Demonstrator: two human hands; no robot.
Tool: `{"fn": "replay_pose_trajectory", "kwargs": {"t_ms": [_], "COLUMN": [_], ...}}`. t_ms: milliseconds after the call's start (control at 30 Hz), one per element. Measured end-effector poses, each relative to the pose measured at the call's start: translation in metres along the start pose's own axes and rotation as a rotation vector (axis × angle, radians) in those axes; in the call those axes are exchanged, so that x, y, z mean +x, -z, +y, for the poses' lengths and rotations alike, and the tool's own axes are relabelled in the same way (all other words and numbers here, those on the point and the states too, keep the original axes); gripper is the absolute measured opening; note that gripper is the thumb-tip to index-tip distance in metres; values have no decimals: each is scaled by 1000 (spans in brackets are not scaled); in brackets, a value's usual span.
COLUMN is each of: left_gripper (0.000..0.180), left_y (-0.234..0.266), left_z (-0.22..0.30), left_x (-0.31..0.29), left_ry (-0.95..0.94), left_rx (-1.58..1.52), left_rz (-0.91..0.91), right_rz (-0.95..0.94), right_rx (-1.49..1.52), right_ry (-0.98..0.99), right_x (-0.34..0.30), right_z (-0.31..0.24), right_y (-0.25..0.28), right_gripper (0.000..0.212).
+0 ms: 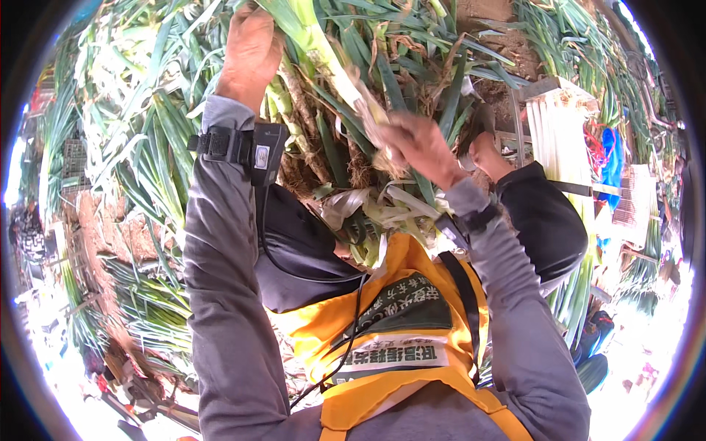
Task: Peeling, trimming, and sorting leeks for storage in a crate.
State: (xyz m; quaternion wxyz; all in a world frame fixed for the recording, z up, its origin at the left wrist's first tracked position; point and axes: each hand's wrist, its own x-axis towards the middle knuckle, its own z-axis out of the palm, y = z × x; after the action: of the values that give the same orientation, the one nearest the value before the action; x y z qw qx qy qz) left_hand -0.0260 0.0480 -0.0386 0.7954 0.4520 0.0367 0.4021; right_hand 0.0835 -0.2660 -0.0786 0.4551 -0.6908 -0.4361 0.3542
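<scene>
A long green onion [332,65] slants across the upper middle, its green leaves toward the top edge and its pale root end toward my right hand. My left hand [252,51] is closed at its leafy part, with the fingertips partly cut off by the top edge. At the other end, my right hand [421,147] has its fingers pressed together around the stalk near the roots, slightly blurred. Below it, unpeeled green onions [301,121] with dirty roots lie in a heap. Stripped pale skins [390,213] have gathered in front of my lap.
Piles of green onions [158,140] spread over the left side. To the right, a bundle of clean white stalks [557,128] lies on a metal-framed stand [516,125], with a blue item [610,165] beyond. My bent knees flank the heap. A cable [309,278] runs from the left wrist device [266,154].
</scene>
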Motion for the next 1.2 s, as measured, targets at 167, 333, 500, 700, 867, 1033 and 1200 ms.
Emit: {"fn": "replay_pose_trajectory", "kwargs": {"t_ms": [167, 333, 500, 700, 867, 1033, 1200], "left_gripper": [23, 23, 20, 30, 56, 52, 48], "left_y": [-9, -2, -50, -68, -42, -44, -1], "left_z": [-19, -27, -35, -39, -26, -11, 7], "left_x": [8, -3, -21, -20, -8, -2, 13], "left_ry": [-6, -54, 77, 83, 66, 98, -96], "left_rx": [161, 422, 388, 417, 644, 738, 557], "left_rz": [207, 116, 183, 297, 384, 580, 540], "right_rz": [-331, 192, 459, 542, 189, 128, 198], "right_rx": [-675, -576, -621, -376, 411, 361, -101], "right_ry": [4, 53, 493, 454, -61, -242, -326], "right_x": [-82, -21, 60, 98, 59, 20, -19], "right_z": [215, 104, -61, -49, -27, 26, 95], "right_y": [-10, -1, -11, -14, -3, 5, 13], "right_gripper": [31, 40, 56, 24, 17, 28, 35]}}
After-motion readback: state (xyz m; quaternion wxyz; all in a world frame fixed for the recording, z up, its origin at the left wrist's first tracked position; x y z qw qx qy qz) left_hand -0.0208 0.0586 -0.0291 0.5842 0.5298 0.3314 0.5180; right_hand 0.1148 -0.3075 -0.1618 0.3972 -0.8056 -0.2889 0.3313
